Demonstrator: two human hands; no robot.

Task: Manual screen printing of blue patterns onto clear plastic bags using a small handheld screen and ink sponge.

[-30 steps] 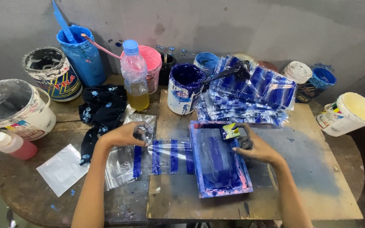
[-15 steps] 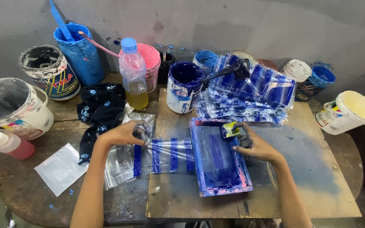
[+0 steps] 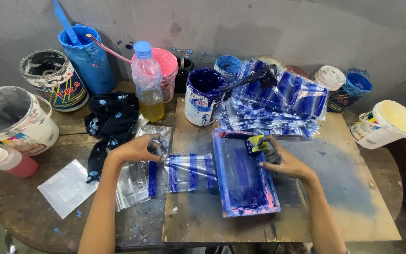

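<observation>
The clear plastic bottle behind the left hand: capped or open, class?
Capped. The plastic bottle stands upright with its blue cap on, yellow liquid filling only its bottom part.

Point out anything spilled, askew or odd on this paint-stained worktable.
The white bucket with the cream-coloured inside lies tipped at the right edge, mouth facing up and outward, though nothing runs from it. Blue paint has dripped down the white can. The black rag is blotched blue. Both hands, left and right, are ink-smudged.

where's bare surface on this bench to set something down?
Best: the wooden board right of the blue-inked screen frame, between right hand and white bucket. Some tabletop by the white sheet, front left. The back row of paint cans and printed bags is crowded.
</observation>
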